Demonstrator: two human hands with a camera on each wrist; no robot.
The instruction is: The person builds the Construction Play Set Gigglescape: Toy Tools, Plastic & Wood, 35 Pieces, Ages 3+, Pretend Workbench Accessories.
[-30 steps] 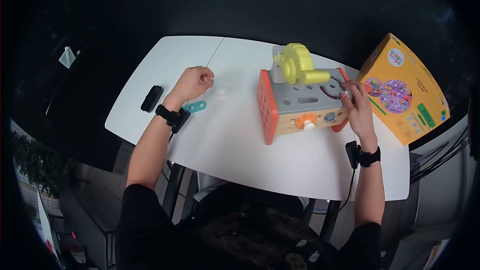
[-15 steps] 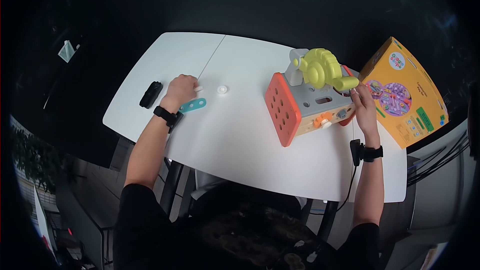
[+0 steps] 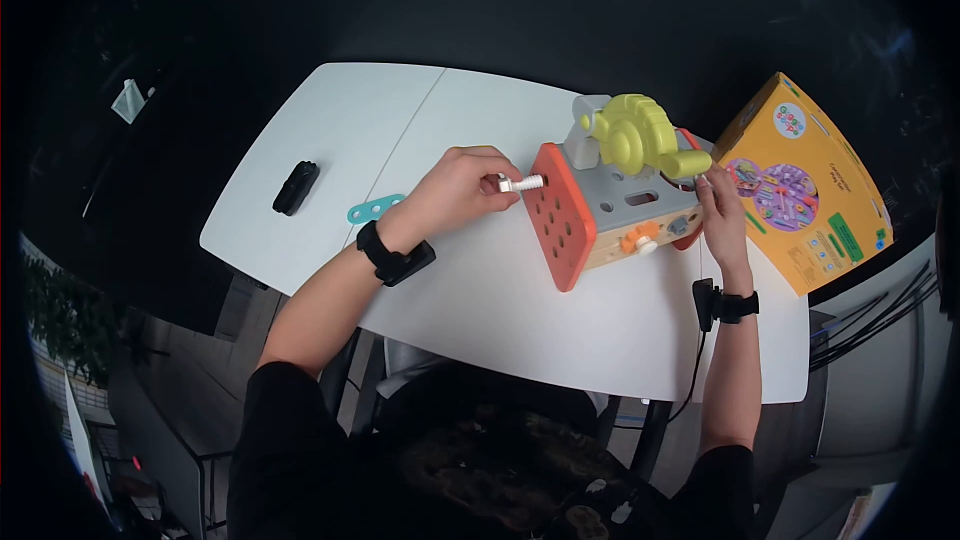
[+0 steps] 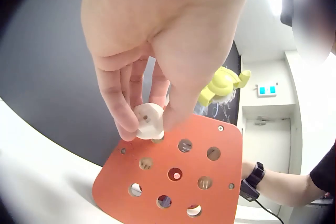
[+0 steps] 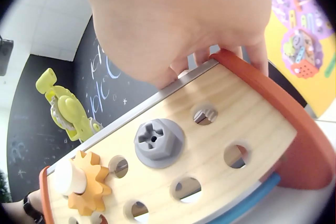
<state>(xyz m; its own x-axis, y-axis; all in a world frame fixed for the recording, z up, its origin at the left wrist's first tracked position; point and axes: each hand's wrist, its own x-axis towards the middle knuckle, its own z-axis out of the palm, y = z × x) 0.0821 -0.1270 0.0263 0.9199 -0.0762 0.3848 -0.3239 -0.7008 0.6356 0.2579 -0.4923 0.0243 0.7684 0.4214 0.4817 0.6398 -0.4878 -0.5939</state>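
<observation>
My left hand [image 3: 457,190] pinches a white toy bolt [image 3: 531,182] by its head, thumb on one side and fingers on the other. The bolt's threaded end points at an upper hole of the orange-red end panel [image 3: 560,230] of a toy workbench. In the left wrist view the bolt head [image 4: 149,121] overlaps the panel's top edge. My right hand [image 3: 725,215] grips the workbench's far right end, its fingers over the top edge by the red side panel [image 5: 268,98]. A yellow toy saw [image 3: 635,135] stands on the grey top.
An orange gear [image 5: 89,182] and a grey bolt head [image 5: 160,142] sit on the wooden front. A teal strip with holes [image 3: 372,209] and a black case [image 3: 296,188] lie on the left of the white table [image 3: 450,310]. A yellow box [image 3: 810,190] stands at the right.
My left hand has carried the white bolt rightward from near the teal strip to the end panel. The workbench has shifted right and turned; my right hand has moved to its end.
</observation>
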